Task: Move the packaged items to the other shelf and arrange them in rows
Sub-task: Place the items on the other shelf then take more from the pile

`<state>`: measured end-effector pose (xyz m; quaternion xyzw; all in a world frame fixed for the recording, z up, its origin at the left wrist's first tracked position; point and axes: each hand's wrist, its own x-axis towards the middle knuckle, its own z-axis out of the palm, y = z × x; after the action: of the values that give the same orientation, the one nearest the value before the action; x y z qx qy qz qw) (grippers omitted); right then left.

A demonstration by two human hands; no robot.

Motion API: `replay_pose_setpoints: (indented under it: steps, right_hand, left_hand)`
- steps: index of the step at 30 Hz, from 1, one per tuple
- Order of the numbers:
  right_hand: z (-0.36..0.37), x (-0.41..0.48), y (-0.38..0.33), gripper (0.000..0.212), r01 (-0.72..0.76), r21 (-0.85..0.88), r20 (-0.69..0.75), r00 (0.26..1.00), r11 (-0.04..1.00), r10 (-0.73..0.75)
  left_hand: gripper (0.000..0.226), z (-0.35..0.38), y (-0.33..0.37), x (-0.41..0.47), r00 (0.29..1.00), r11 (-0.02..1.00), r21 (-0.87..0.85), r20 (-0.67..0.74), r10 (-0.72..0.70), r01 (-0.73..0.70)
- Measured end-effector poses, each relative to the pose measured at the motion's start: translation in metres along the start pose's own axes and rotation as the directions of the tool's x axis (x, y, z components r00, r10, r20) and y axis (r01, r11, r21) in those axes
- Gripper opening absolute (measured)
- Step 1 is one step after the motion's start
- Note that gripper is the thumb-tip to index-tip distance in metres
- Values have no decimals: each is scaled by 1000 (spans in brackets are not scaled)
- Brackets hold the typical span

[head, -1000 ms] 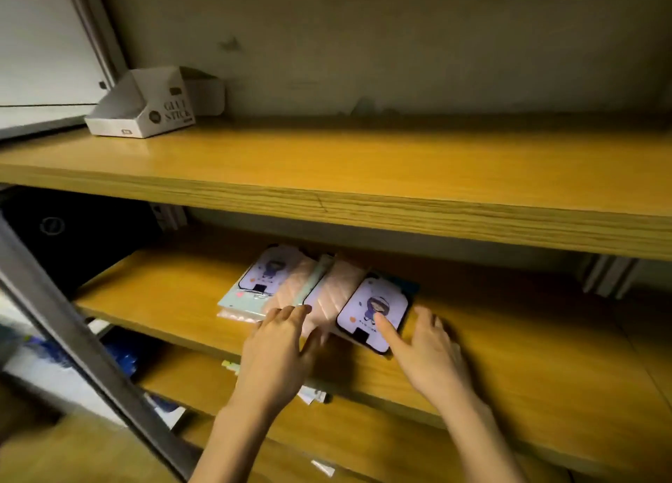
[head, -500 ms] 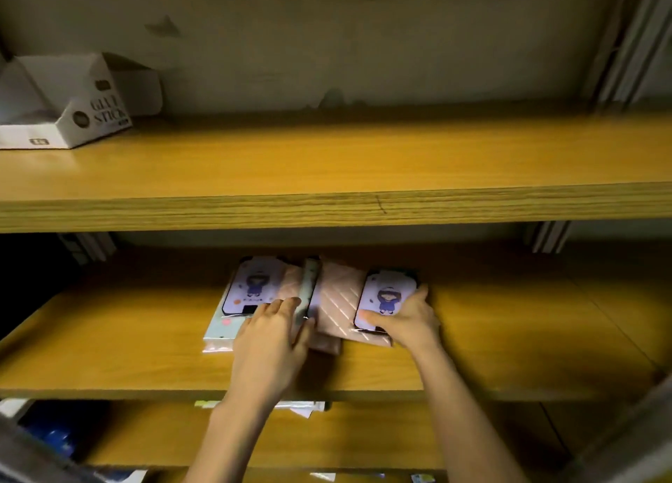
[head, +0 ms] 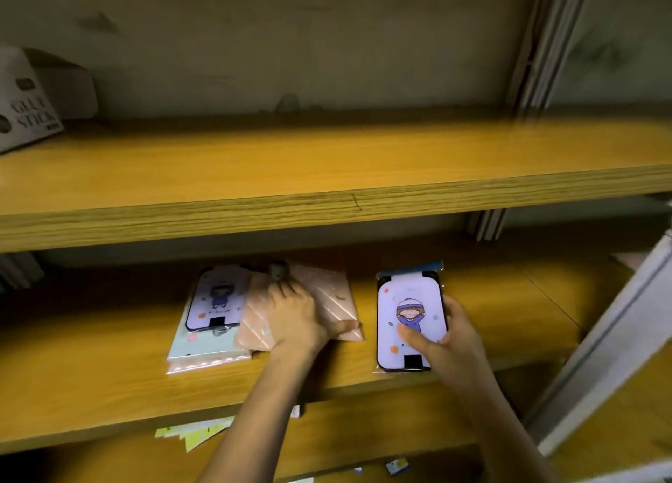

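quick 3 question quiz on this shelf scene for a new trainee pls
1. True or false: the right hand holds a cartoon phone case package apart from the pile.
2. Where does the glue stick box stand? A) upper shelf, left end B) middle shelf, beside the pile C) bottom shelf
3. Fill in: the left hand lies on a ____ quilted package.
Key: 1 true; 2 A; 3 pink
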<state>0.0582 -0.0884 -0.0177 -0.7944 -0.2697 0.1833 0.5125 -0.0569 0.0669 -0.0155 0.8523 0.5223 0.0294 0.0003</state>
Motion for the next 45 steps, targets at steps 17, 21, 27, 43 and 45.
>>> replay_pose_setpoints:
  steps: [17,21,27,43,45]
  right_hand:
    - [-38,-29,9,66,-5,158,-65,998,987,15]
    - [-58,-41,15,65,-40,273,-69,996,961,61]
    - [-96,-56,31,86,-24,373,-71,996,927,54]
    - [-295,-78,107,65,14,402,-221,972,916,82]
    - [-326,-76,121,62,22,385,-231,970,922,73]
  left_hand:
    - [38,-29,-32,8,984,942,-323,-173,39,-95]
    - [21,-39,-23,-23,990,511,-848,-113,86,-141]
    - [12,-41,19,-71,977,45,-999,37,208,28]
    - [25,-39,209,-165,930,-39,-988,127,346,149]
    - [23,-38,235,-182,934,-53,-986,130,333,156]
